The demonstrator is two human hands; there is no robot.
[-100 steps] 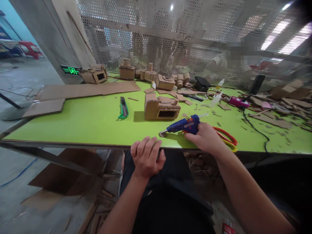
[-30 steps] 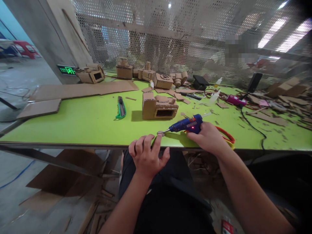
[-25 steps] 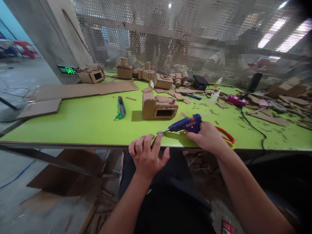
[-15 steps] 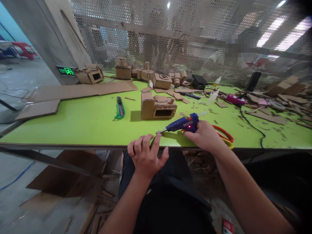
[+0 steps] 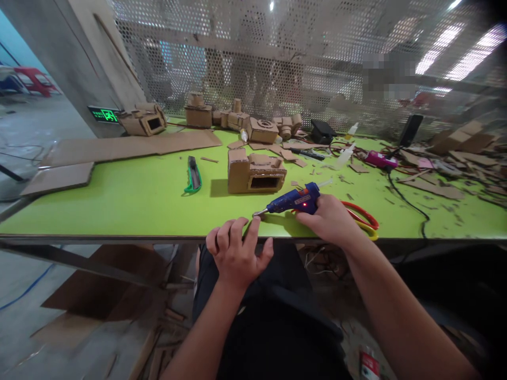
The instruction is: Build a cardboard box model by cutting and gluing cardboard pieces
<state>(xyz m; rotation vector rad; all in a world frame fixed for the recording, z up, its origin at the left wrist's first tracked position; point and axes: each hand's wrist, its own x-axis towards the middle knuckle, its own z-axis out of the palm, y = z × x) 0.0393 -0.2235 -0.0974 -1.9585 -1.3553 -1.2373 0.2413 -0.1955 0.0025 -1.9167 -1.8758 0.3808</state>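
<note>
My right hand (image 5: pixel 330 217) is wrapped round the handle of a blue hot glue gun (image 5: pixel 291 200) with a lit red light. Its metal nozzle points left and down, close to a small piece (image 5: pixel 258 215) on the green table near its front edge. My left hand (image 5: pixel 240 248) rests at that edge with fingers spread. Its index fingertip is at the small piece, which is too small to make out. Behind the nozzle stands a cardboard camera model (image 5: pixel 257 173) with a rectangular opening facing me.
A green utility knife (image 5: pixel 193 174) lies left of the model. Red and yellow handles (image 5: pixel 366 221) show beside my right wrist. More cardboard models (image 5: pixel 262 130) line the back, below a perforated metal screen (image 5: pixel 253 63). Cardboard scraps (image 5: pixel 431 187) and a cable (image 5: pixel 412 207) spread over the right side.
The whole view has shifted slightly. Both hands and the glue gun keep nearly the same pose, with the nozzle still at the small piece.
</note>
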